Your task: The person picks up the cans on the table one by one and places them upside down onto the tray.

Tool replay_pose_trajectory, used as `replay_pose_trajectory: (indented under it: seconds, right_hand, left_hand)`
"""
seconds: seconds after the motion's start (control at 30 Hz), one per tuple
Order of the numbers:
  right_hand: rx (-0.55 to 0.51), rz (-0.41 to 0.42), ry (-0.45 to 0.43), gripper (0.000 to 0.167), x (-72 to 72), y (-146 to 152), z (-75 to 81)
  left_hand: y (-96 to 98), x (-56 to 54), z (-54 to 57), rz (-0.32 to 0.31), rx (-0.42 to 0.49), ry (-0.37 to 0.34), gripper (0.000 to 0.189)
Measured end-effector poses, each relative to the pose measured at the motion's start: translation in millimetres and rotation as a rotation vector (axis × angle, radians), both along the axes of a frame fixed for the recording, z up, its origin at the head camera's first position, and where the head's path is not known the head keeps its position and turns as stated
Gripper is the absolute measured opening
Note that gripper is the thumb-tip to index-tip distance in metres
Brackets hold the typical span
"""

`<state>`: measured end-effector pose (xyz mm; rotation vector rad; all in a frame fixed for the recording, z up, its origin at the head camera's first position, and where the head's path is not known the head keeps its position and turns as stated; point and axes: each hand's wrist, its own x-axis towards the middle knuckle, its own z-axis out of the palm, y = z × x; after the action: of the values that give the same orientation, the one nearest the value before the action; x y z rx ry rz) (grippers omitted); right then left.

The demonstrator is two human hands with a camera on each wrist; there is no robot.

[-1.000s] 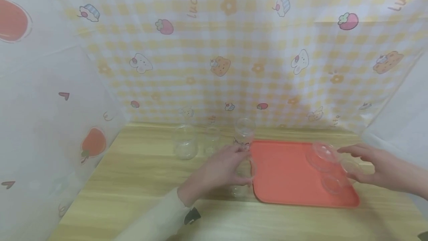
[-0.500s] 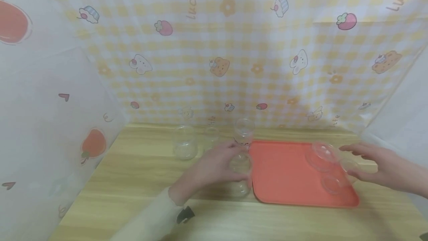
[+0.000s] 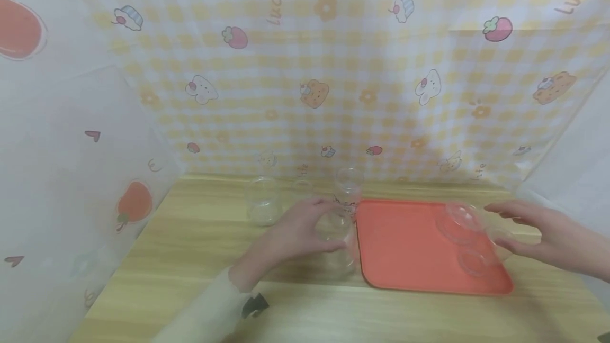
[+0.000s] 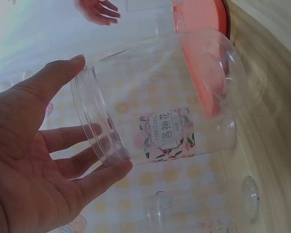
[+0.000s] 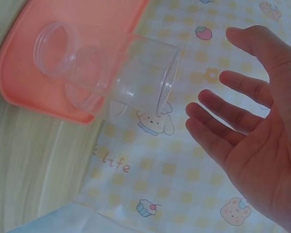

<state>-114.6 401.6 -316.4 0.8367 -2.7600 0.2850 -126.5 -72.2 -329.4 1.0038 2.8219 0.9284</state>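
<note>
clear cylindrical jar, apparently plastic, floral-labelled (image 4: pixel 150 92) | just beside left edge of smooth coral rectangular tray (image 3: pixel 405 247) | left hand (image 3: pixel 295 232) pinching ridged rim (image 4: pixel 94 107); right hand (image 3: pixel 548 234) relaxed, holding nothing | step, judged: positioning jar | next move calls for light, even pressure; wall appears thin

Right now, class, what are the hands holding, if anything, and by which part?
The left hand holds a clear cylindrical plastic jar by its rim; the right hand holds nothing.
</note>
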Motion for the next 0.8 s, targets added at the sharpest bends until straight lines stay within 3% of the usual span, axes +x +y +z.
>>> replay_pose_trajectory:
  seconds: [0.37, 0.63, 0.8]
  right_hand:
    - [-0.124, 0.081, 0.048, 0.069, 0.8, -6, -3.0]
    - [-0.224, 0.093, 0.037, 0.073, 0.9, -16, -2.9]
    - [-0.264, 0.098, 0.029, 0.073, 2.6, -22, -1.9]
  left_hand:
    - [-5.1, 2.1, -12.1, 0.075, 0.199, -0.031, 0.070]
    - [-4.7, 2.1, -21.4, 0.063, 0.341, 0.030, 0.066]
    - [-3.9, 2.1, -28.7, 0.044, 0.473, -0.014, 0.063]
